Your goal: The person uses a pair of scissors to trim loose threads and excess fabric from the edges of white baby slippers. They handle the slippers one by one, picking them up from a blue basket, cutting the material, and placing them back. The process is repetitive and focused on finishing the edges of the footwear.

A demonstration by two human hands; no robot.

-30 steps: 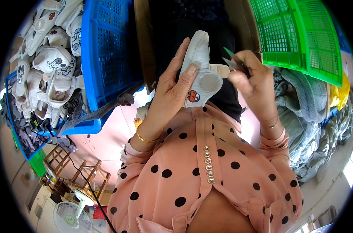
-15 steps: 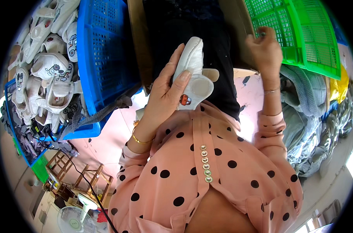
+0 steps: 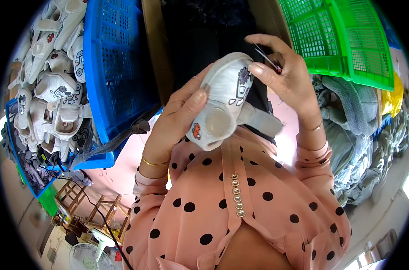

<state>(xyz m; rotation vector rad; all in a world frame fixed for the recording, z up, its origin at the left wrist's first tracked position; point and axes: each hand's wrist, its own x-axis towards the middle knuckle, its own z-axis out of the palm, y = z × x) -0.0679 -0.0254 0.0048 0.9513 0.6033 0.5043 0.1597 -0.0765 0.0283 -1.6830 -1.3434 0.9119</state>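
Observation:
My left hand (image 3: 179, 110) is closed around a small white cloth shoe (image 3: 220, 92), thumb on its side. The shoe is tilted, with a grey and blue embroidered picture on the toe and an orange-red one near the heel. Its strap (image 3: 267, 123) sticks out loose to the right. My right hand (image 3: 285, 72) is closed on a small pair of thread snips (image 3: 268, 58), whose thin metal blades point up and left. The right thumb is beside the shoe's toe; whether it touches cannot be made out.
A blue crate (image 3: 119, 67) stands to the left, beside a heap of similar white shoes (image 3: 56, 85). To the right are a green crate (image 3: 323, 38) and grey bundles in clear plastic (image 3: 353, 148). A cardboard box edge (image 3: 157, 54) lies ahead. Lower left are a fan (image 3: 89, 256) and wooden stools (image 3: 105, 209).
My left hand has turned the shoe, bringing its embroidered toe into view. My right hand has come left from the green crate to the shoe, and the snips now show plainly.

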